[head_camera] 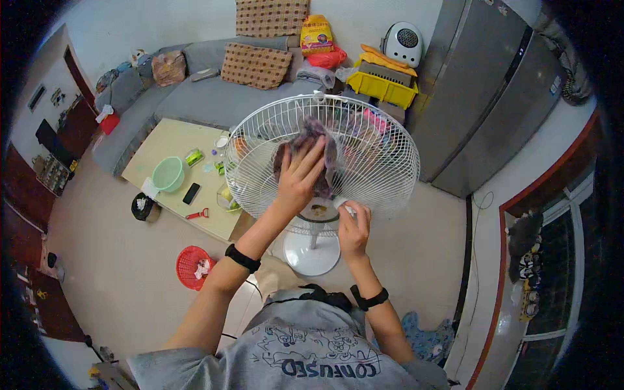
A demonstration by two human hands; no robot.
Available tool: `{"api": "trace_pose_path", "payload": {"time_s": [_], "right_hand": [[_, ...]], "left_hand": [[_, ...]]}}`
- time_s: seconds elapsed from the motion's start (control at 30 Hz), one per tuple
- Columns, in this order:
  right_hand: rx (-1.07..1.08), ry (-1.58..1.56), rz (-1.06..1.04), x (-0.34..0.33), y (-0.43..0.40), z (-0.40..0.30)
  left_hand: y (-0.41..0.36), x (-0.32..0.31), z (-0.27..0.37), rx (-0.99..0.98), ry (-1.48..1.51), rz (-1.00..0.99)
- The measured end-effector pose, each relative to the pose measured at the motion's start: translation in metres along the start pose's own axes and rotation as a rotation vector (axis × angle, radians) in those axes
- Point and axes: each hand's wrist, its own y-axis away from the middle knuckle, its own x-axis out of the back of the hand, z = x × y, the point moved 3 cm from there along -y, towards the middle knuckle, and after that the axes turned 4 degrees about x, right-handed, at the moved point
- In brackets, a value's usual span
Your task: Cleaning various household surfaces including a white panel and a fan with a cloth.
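A white pedestal fan (407,161) with a round wire guard stands right in front of me on a white round base (312,256). My left hand (302,178) lies with its fingers stretched over a dark purple cloth (314,129), holding it against the middle of the fan. Lower down and to the right, my right hand (354,226) pinches a small white part (341,202) beside the fan's housing; its exact kind is unclear. The cloth and my left hand hide much of the fan's centre.
On the left, a low table (146,156) bears a green basin (168,174), a phone (191,193) and a red peeler (197,214). Below stand a red basket (190,263) and a black-lined bin (146,208). A grey refrigerator (468,92) rises on the right, a sofa (195,105) behind.
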Motion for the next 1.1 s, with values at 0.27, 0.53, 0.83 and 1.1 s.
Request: {"api": "trace_pose_path", "payload": {"time_s": [0.27,0.53,0.83,1.1], "right_hand": [[-0.087,0.030,0.213,0.037,-0.040,0.023],[-0.088,0.104,0.235,0.024,-0.083,0.032],[-0.033,0.033,0.125,-0.007,-0.014,0.001],[-0.089,-0.090,-0.034,0.014,0.010,0.001]], "left_hand": [[0.043,-0.004,0.022,0.063,0.082,-0.162],[0.096,-0.012,0.031,0.073,0.196,-0.282],[0.011,0.030,0.013,0.048,0.197,0.037],[-0.010,-0.002,0.011,-0.017,-0.012,-0.076]]}}
